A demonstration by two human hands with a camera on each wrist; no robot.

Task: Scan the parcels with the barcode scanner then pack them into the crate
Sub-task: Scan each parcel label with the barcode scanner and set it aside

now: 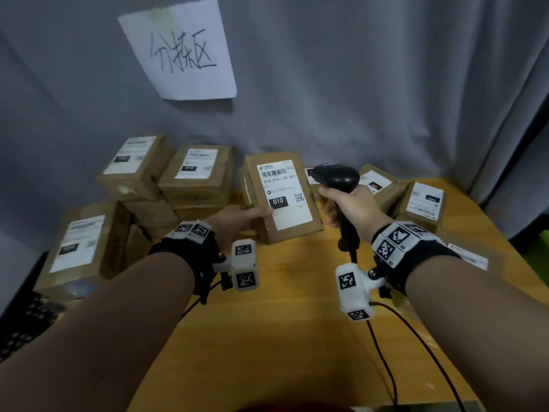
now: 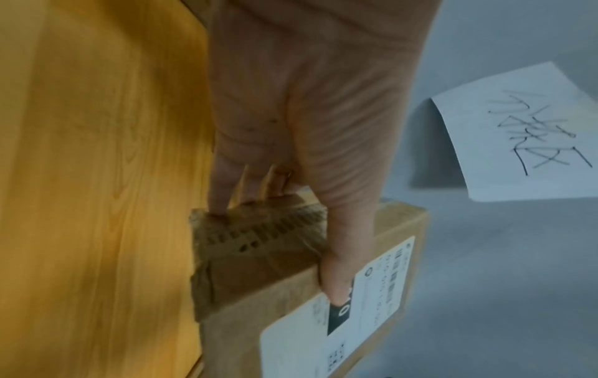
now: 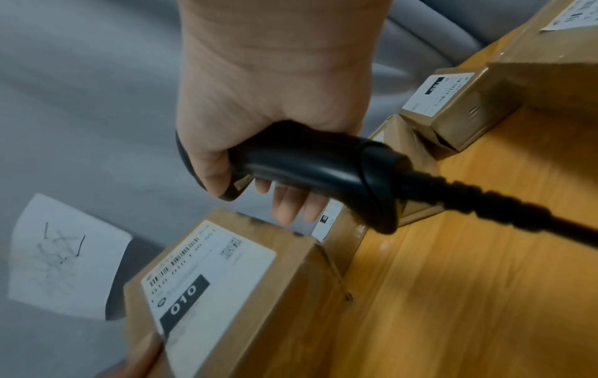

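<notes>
Holding the box [image 1: 283, 197] in my left hand [image 1: 237, 223], scanner [image 1: 338, 185] in my right hand [image 1: 353, 211]; I should aim at the barcode [image 1: 274, 173].

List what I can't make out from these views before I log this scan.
- Scanner window: head view, faces away; no beam visible.
- Trigger: right wrist view, the right hand wraps the handle.
- Stacked parcels' labels: head view, too blurred to read.
- Crate: dark mesh cut by the left edge; contents unseen.
- Held parcel underside: hidden everywhere.
</notes>
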